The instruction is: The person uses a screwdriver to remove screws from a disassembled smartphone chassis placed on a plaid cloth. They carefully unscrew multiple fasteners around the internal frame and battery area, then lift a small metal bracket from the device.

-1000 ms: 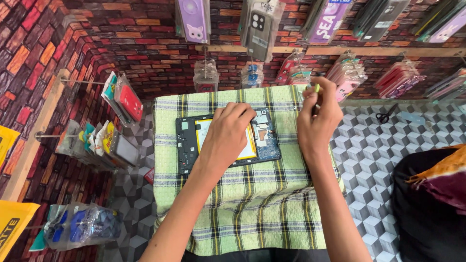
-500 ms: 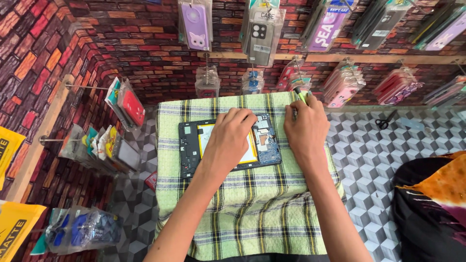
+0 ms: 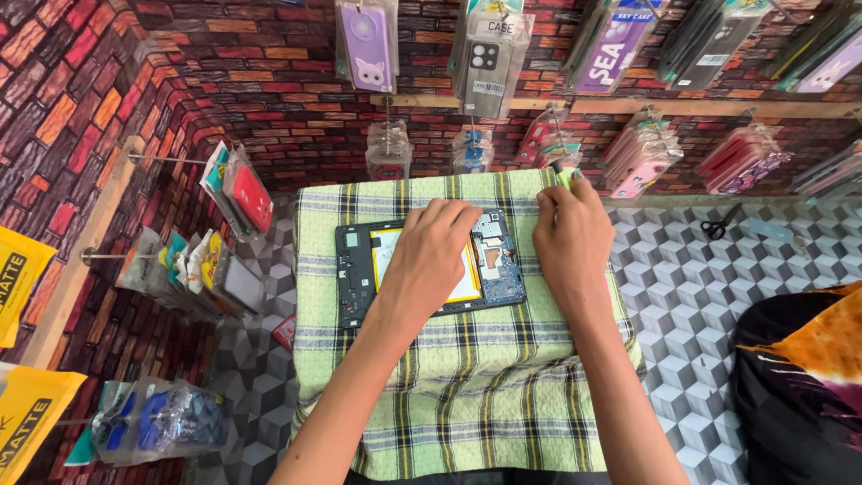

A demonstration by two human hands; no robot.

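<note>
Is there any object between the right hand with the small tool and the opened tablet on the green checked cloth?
Nothing visible stands between them. The right hand, holding a small yellow-green tool, rests on the green checked cloth just beside the right edge of the opened black tablet. The left hand lies on the tablet's middle, not in the gap.

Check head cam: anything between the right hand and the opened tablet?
Only bare green checked cloth separates the right hand from the opened tablet; the head view shows it.
</note>
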